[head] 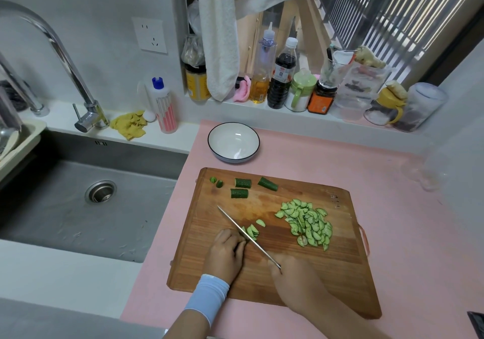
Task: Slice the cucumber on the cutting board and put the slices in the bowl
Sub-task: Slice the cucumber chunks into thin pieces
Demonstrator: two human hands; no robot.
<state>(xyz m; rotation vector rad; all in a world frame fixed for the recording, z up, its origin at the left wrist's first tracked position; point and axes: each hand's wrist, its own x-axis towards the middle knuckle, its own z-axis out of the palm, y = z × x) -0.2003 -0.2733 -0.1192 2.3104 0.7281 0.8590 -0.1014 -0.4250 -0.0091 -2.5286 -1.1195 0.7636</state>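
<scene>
Left hand clamps curled fingers over a short cucumber piece, mostly hidden, toward the wooden cutting board's near-left corner. Right hand grips the knife, its thin steel blade slanting far-left against those knuckles. Pale half-moon slices heap to the right, dark-skinned chunks wait far-left, and a glossy white bowl sits beyond the far edge.

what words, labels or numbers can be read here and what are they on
No text reads clearly.
On the dark bottle: red-and-white label, print blurred.
On the orange jar: label too small.
On the yellow jar: print blurred.
On the white bottle: pink stripes, no readable words.
On the board: small marks, unreadable.
</scene>
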